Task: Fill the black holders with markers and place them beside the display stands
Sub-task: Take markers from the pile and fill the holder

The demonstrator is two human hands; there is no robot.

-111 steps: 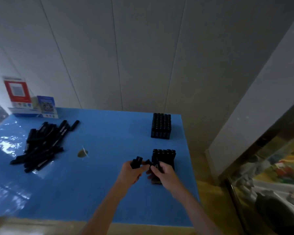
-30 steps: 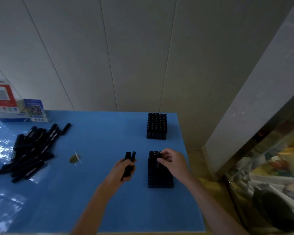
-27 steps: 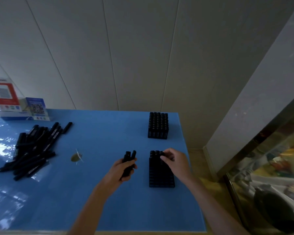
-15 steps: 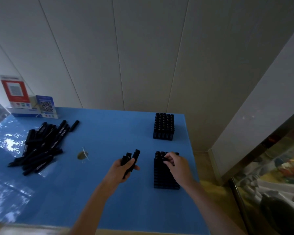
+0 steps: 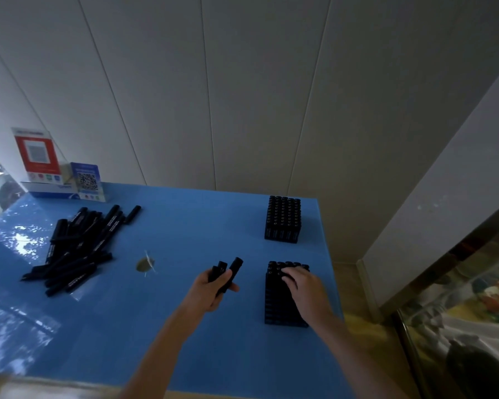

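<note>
On blue desk (image 5: 185, 226): left hand (image 5: 211, 289) fingers clamped on markers (image 5: 228, 272); right hand (image 5: 306, 286) fingers curled atop near holder (image 5: 280, 306), grip indeterminate.

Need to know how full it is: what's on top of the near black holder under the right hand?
The right hand rests over the near holder, fingers curled on marker caps at its far edge. Whether rows beneath the hand are filled is hidden.

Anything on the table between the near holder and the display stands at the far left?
Yes. The loose marker pile and a small scrap lie between the near holder and the display stands.
</note>
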